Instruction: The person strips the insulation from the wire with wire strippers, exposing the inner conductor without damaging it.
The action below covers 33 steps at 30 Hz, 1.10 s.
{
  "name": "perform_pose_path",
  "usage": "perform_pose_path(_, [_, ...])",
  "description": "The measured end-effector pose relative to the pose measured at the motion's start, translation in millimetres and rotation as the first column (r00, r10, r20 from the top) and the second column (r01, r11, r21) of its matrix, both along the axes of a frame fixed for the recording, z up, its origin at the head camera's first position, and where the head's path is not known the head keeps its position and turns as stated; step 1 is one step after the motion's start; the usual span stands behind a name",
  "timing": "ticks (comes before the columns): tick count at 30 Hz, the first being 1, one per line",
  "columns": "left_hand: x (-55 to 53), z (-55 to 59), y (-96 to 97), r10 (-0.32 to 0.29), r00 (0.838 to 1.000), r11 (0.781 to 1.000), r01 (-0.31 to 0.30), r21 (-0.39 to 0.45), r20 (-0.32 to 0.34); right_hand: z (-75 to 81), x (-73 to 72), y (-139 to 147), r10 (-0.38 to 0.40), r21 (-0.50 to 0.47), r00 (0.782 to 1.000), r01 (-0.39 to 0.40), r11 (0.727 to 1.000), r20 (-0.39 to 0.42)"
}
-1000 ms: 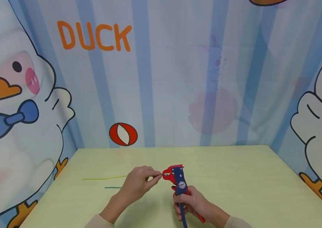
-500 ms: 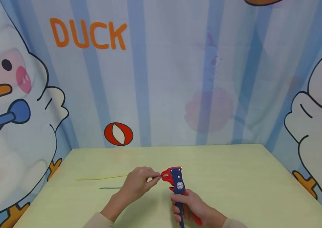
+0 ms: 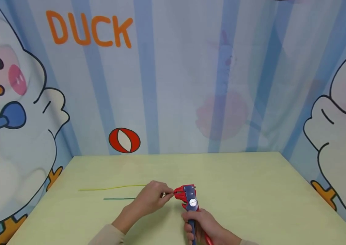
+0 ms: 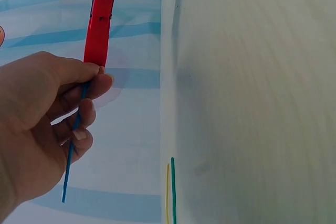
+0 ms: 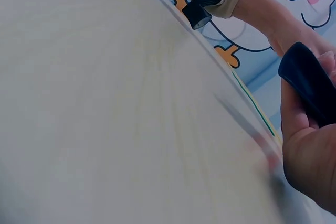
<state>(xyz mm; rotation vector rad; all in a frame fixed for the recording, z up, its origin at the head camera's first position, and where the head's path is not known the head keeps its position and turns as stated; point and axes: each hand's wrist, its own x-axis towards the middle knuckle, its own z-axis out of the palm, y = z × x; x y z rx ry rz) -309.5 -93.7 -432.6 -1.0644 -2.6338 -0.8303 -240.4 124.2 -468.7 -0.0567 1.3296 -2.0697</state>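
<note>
Over the near side of a pale yellow table (image 3: 252,190), a thin blue wire (image 4: 66,177) is being pinched by the left hand (image 3: 152,197) at the mouth of a red-and-navy pistol-shaped tool (image 3: 189,194) being gripped by the right hand (image 3: 206,223), apparently for steady alignment.

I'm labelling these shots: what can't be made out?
Head: lettering on the round white badge of the red-and-blue pistol-shaped hand tool; too small.
Head: red handle, lower end; cut off by the bottom edge.
Left wrist: upper tip of the thin blue wire; covered where the bare left hand meets the tool.
Right wrist: reddish smear on the pale tabletop; too blurred.
</note>
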Motion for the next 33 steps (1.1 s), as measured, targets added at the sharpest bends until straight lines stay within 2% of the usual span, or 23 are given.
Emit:
perform_pose_path(3, [0.1, -2.0, -1.1, -0.038, 0.999, 0.999, 0.038, 0.03, 0.013, -0.4, 3.8, -1.6, -0.011, -0.025, 0.998, 0.013, 1.0, 0.061])
perform_pose_path(7, [1.9, -1.6, -2.5, -0.068, 0.997, 0.997, 0.067, 0.049, 0.022, -0.7, 8.4, -4.2, -0.035, -0.033, 0.996, 0.037, 0.999, 0.076])
perform_pose_path(11, [4.9, 4.4, -3.3, -0.07, 0.997, 0.996, 0.069, 0.057, 0.019, 1.2, 9.3, -1.3, -0.008, -0.026, 0.999, 0.009, 1.0, 0.039])
perform_pose_path(16, [7.9, 14.2, -4.8, -0.06, 0.997, 0.996, 0.064, 0.069, -0.054, 6.4, 5.7, 4.4, 0.031, -0.009, 0.999, -0.031, 0.999, -0.034])
perform_pose_path(19, [8.8, 17.4, -6.0, -0.055, 0.996, 0.995, 0.06, 0.074, -0.077, 8.3, 3.6, 6.0, 0.047, -0.002, 0.996, -0.047, 0.999, -0.073])
perform_pose_path(33, [12.9, 24.5, -11.8, -0.041, 0.998, 0.993, 0.047, 0.112, -0.053, 8.2, 2.7, 8.0, 0.111, -0.039, 0.984, -0.117, 0.992, -0.142])
